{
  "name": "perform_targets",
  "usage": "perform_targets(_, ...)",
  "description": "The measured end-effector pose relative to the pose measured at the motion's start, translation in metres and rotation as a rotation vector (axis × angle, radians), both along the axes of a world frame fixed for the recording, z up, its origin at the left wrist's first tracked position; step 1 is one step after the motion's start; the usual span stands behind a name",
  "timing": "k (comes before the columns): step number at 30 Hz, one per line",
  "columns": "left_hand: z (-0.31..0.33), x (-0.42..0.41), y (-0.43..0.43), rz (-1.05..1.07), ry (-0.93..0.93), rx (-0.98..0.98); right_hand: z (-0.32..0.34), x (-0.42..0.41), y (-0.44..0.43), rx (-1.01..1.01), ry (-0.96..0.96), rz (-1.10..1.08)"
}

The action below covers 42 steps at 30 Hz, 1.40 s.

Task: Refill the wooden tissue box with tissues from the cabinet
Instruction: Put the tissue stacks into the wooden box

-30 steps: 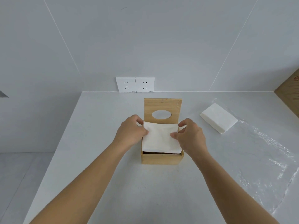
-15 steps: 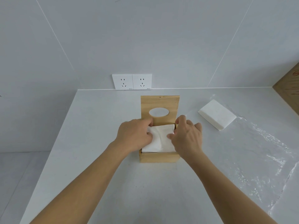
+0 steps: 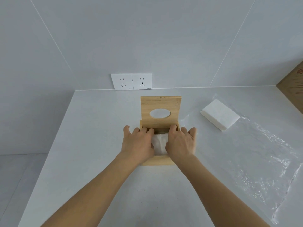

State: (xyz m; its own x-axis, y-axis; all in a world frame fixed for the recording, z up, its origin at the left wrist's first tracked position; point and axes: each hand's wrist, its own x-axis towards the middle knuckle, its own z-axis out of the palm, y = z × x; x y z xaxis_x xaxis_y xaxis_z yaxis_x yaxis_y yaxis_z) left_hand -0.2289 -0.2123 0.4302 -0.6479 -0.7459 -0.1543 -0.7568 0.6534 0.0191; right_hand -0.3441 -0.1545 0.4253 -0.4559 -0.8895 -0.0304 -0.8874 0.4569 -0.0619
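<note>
A wooden tissue box (image 3: pixel 157 161) stands in the middle of the white counter, its lid (image 3: pixel 161 106) with an oval hole swung up at the back. A white stack of tissues (image 3: pixel 159 143) lies inside the box, bent down in the middle. My left hand (image 3: pixel 137 144) presses on its left part and my right hand (image 3: pixel 180 143) on its right part, fingers spread and reaching toward the box's far wall. A second stack of tissues (image 3: pixel 219 114) lies on the counter to the right of the box.
Clear plastic wrap (image 3: pixel 255 154) is spread over the counter's right side, under the second stack. Two white wall sockets (image 3: pixel 131 81) sit behind the box. A wooden panel (image 3: pixel 293 89) stands at the far right. The counter's left edge (image 3: pixel 54 145) drops off.
The tissue stack went from lying across the top of the box to sitting down inside it. Both hands moved forward and inward, pressing it down.
</note>
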Motion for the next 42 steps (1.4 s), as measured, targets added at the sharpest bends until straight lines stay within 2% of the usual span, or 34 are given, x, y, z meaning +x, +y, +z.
perform_targets(8, -0.001, -0.005, -0.001, -0.003, -0.043, -0.016, -0.001, -0.002, 0.008, 0.008, 0.023, 0.067)
perform_targets(12, -0.003, -0.006, 0.001, 0.006, -0.035, -0.024, -0.003, -0.003, 0.016, -0.299, 0.207, 0.139)
perform_targets(14, 0.000, -0.008, 0.002, 0.023, -0.031, -0.032, 0.001, -0.009, 0.017, -0.421, 0.228, 0.241)
perform_targets(16, 0.006, -0.009, 0.006, 0.040, 0.005, -0.095, 0.005, -0.015, 0.014, -0.485, 0.160, 0.406)
perform_targets(20, 0.020, -0.010, 0.010, -0.081, 0.193, -0.315, -0.001, -0.026, 0.006, -0.271, -0.018, 0.685)
perform_targets(23, 0.021, -0.011, 0.002, -0.345, 0.259, -0.255, 0.001, -0.035, -0.001, -0.085, -0.023, 0.778)
perform_targets(27, 0.017, -0.010, -0.009, -0.397, -0.033, -0.071, 0.014, -0.037, -0.009, 0.235, 0.106, 0.817)
perform_targets(35, 0.008, -0.026, -0.013, -0.328, -0.411, -0.042, 0.013, -0.028, -0.021, 0.536, 0.332, 0.782)
perform_targets(39, 0.004, -0.036, -0.012, -0.327, -0.433, 0.018, 0.011, -0.023, -0.026, 0.590, 0.280, 0.821)
perform_targets(42, 0.008, -0.034, -0.016, -0.366, -0.427, 0.010, 0.013, -0.024, -0.026, 0.546, 0.271, 0.871)
